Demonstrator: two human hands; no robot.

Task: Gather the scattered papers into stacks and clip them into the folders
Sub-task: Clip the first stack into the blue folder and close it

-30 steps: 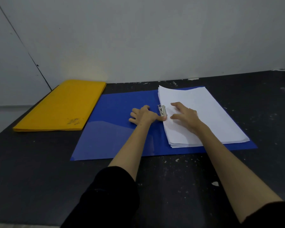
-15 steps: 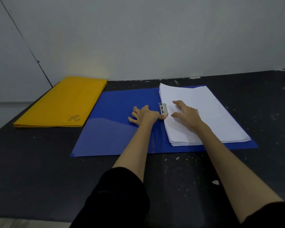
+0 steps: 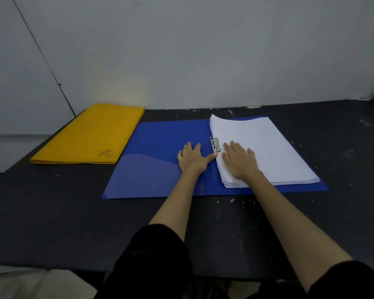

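Note:
A blue folder (image 3: 158, 147) lies open on the dark table. A thick stack of white paper (image 3: 274, 149) sits on its right half, its left edge under the metal clip (image 3: 216, 144) at the spine. My left hand (image 3: 192, 158) lies flat on the left flap with fingers spread, the thumb reaching to the foot of the clip. My right hand (image 3: 240, 160) presses flat on the paper stack just right of the clip. The far left corner of the stack curls up a little.
A closed yellow folder (image 3: 91, 137) lies at the back left of the dark table (image 3: 52, 212), close to the white wall (image 3: 203, 50). The table's near edge runs just in front of my sleeves.
Both hands have flattened: the left fingers uncurled and spread on the flap, and the right hand settled flat onto the paper. The clip lies down on the stack's edge.

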